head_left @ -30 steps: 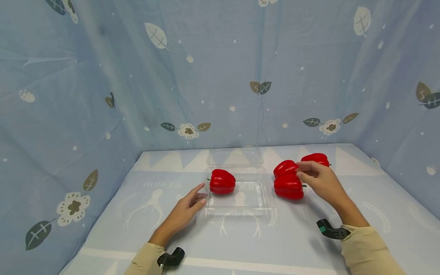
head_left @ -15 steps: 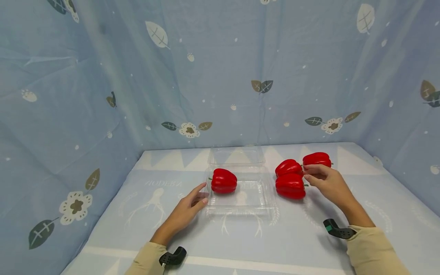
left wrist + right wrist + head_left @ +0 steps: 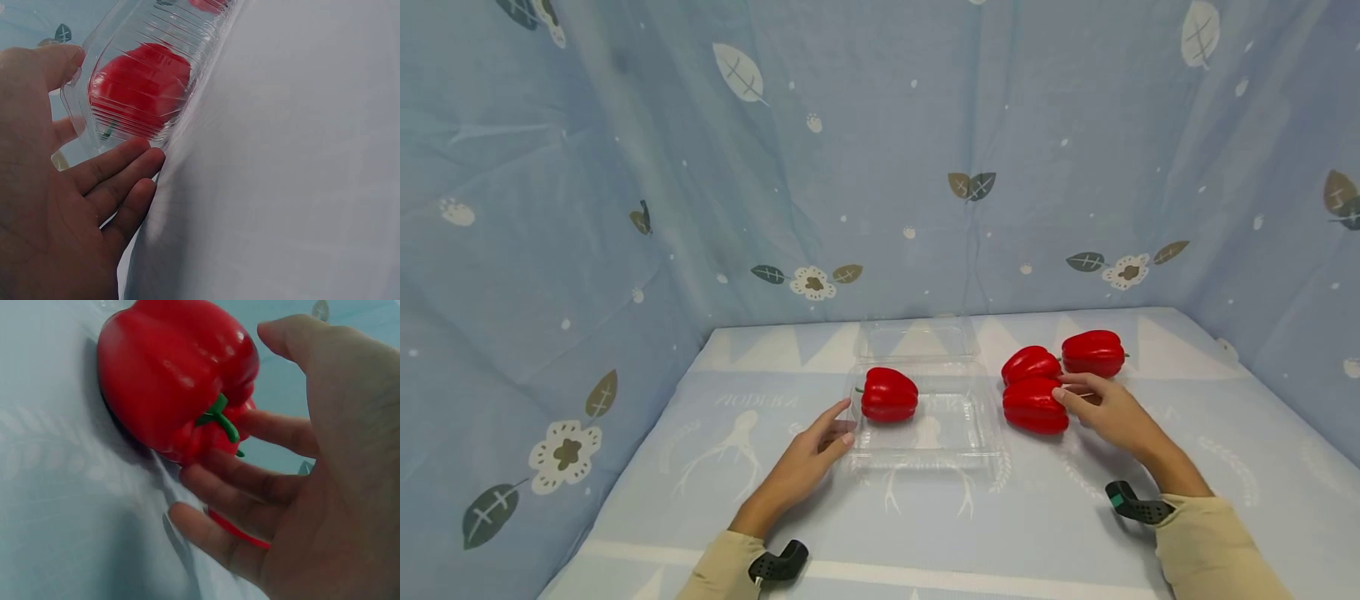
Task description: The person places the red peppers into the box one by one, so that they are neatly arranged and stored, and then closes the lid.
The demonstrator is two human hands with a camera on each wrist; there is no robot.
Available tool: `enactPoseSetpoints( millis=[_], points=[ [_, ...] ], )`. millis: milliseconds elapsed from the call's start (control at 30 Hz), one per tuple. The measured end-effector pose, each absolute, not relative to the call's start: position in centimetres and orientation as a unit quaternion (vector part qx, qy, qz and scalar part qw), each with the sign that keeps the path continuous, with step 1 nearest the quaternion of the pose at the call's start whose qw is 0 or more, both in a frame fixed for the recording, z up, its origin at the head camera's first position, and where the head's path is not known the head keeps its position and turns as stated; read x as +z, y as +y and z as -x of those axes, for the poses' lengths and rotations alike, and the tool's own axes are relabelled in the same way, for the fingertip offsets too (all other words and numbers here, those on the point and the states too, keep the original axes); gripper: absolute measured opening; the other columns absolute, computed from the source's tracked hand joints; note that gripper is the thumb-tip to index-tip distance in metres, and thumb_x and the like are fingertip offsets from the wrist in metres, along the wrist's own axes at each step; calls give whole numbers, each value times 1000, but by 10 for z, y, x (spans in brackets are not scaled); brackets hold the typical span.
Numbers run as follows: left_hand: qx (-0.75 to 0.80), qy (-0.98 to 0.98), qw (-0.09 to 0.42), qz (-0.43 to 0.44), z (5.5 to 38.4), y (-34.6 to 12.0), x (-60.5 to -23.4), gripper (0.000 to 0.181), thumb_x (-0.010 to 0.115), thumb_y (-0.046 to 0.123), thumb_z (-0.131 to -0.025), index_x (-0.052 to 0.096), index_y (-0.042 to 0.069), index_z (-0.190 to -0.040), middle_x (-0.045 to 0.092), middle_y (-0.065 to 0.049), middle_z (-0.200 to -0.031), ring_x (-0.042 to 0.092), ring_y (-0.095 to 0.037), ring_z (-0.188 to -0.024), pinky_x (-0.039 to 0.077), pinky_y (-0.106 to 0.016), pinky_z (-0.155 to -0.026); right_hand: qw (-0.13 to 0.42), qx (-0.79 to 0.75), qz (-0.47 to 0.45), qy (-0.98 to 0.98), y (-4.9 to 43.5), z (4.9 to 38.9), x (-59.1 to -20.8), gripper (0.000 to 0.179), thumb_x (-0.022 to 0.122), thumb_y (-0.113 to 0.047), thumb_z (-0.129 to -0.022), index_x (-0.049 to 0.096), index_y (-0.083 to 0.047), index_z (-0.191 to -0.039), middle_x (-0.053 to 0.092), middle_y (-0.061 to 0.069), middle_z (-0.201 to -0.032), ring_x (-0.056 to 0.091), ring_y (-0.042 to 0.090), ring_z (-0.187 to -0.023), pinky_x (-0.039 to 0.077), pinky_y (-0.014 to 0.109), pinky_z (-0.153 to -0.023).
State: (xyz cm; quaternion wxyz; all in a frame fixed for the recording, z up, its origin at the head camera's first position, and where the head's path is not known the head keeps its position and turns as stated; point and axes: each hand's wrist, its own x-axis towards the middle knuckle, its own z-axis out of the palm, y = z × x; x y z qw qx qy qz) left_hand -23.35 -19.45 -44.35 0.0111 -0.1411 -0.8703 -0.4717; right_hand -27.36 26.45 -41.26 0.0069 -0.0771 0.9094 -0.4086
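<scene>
A clear plastic clamshell box (image 3: 947,454) lies with its lid folded back, a red bell pepper (image 3: 889,395) in its left part. My left hand (image 3: 808,454) is at the box's left side, fingertips against the rim and wall; the left wrist view shows the fingers (image 3: 115,164) fairly straight. To the right, my right hand (image 3: 1108,410) reaches over the stem end of a nearer red bell pepper (image 3: 1033,407). In the right wrist view its thumb is raised and spread from the fingers (image 3: 250,487), which extend below the green stem (image 3: 219,419).
Two more red bell peppers, one (image 3: 1028,364) right behind the nearer one and another (image 3: 1093,353) at the back right, lie on the patterned cloth (image 3: 925,525). The clear lid (image 3: 917,337) lies toward the back. A blue curtain (image 3: 880,167) encloses the table's back and sides.
My right hand has drawn back from the rear pepper, then lowered to the nearer pepper's stem end. The left hand stays at the box. The view has shifted slightly.
</scene>
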Motion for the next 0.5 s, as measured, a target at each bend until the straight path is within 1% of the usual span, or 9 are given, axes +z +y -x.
enactPoseSetpoints(
  millis=[100,200,267,333,500],
  points=[
    [-471,-872,7,137,233,-194,-445,58,60,28,-102,38,22,-156,64,-5,-130,60,-23,-120,41,-50,-107,18,-388,72,919,262,273,-415,74,59,-53,-97,46,4,-144,58,24,-129,59,35,-108,56,41,-80],
    [-472,-872,2,131,231,-194,-446,58,60,28,-102,38,23,-156,64,-4,-131,60,-21,-120,41,-49,-108,25,-377,70,923,259,273,-417,77,58,-55,-97,45,4,-144,58,25,-130,57,39,-112,54,50,-87],
    [-472,-872,1,130,231,-194,-446,58,60,28,-102,38,23,-156,64,-4,-131,60,-22,-120,41,-49,-107,30,-374,67,924,257,273,-418,79,59,-56,-96,44,3,-146,57,26,-132,56,40,-116,52,53,-90],
    [-471,-872,3,133,231,-194,-446,58,59,27,-103,37,22,-156,64,-5,-131,60,-22,-121,41,-50,-107,36,-374,69,924,256,273,-418,80,61,-55,-95,42,3,-147,55,27,-133,55,42,-117,52,54,-90],
    [-467,-874,5,137,233,-194,-442,58,60,28,-102,38,22,-156,64,-5,-131,60,-23,-121,41,-50,-108,42,-381,81,920,255,274,-413,81,64,-53,-94,39,2,-148,52,29,-137,54,45,-119,55,52,-87]
  ],
)
